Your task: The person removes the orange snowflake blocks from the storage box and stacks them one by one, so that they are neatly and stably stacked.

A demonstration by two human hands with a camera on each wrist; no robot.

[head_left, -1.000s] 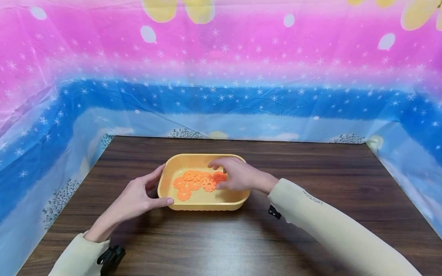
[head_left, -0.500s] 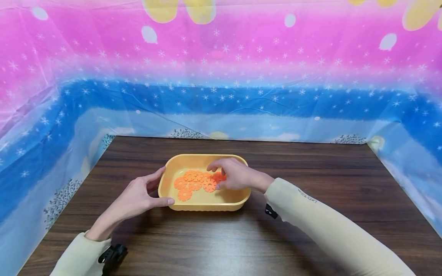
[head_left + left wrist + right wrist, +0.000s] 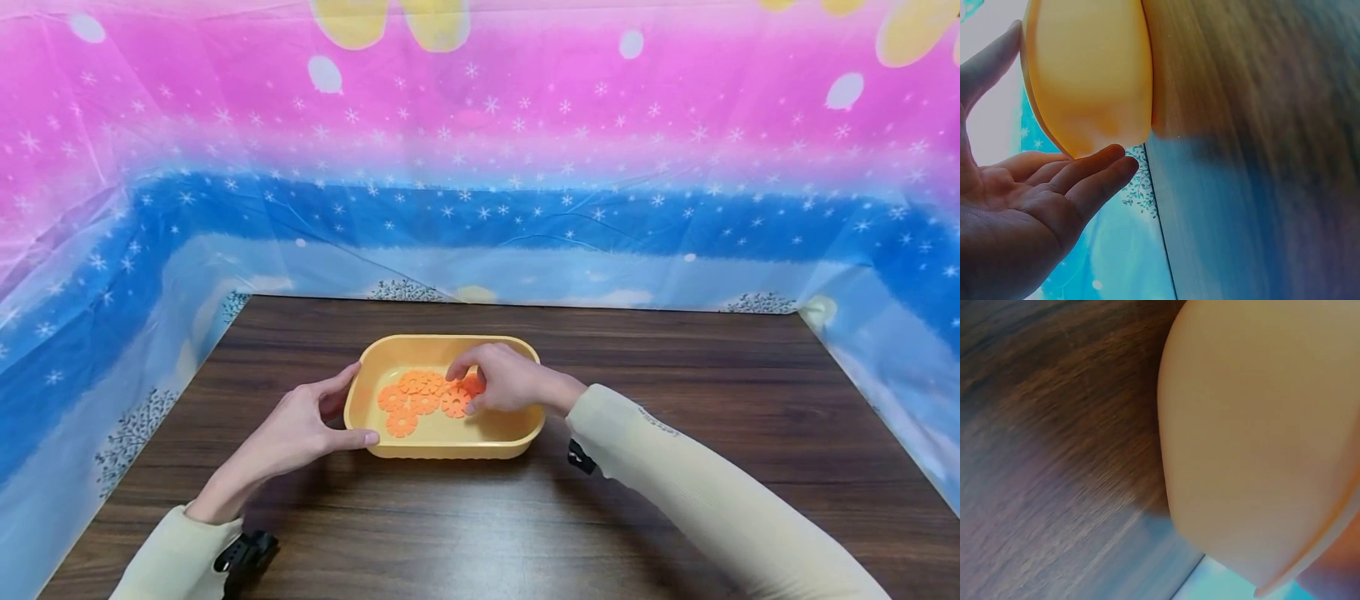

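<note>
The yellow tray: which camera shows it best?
The head view: it looks down into the yellow tray with its orange pieces, though the right hand hides part. Both wrist views show mostly its outer wall, cut off by the frame.

Tub (image 3: 450, 451) sat on tabletop (image 3: 465, 525), nearer back edge. Notched discs (image 3: 402, 422) lay inside, left to middle. Left hand (image 3: 296, 425) at tub's left end, right hand (image 3: 513, 379) over its right half. Curtain (image 3: 480, 212) stood behind, wrapping both sides.
</note>
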